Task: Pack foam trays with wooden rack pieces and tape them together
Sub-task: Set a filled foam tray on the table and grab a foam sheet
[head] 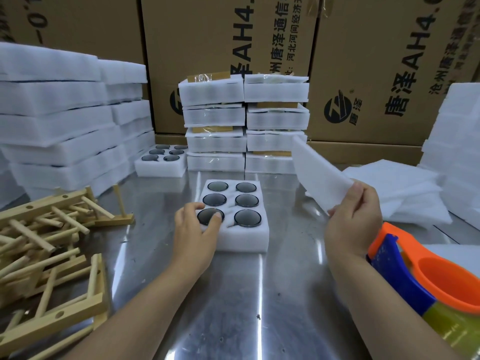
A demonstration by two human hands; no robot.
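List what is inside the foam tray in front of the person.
The foam tray has six round holes, each holding a dark disc. Fingers of the left hand cover part of the near-left one; anything beneath the discs is hidden.

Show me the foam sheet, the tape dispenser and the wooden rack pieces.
foam sheet [319, 174], head view, sheet's middle.
tape dispenser [400, 276], head view, blue side.
wooden rack pieces [31, 235], head view, a dowel mid-pile.

Two bare forearms are recorded, lower centre and lower right of the frame. The left hand and right hand are uncovered. An orange-and-blue tape dispenser is noted against the right wrist; whether it is worn cannot be told.
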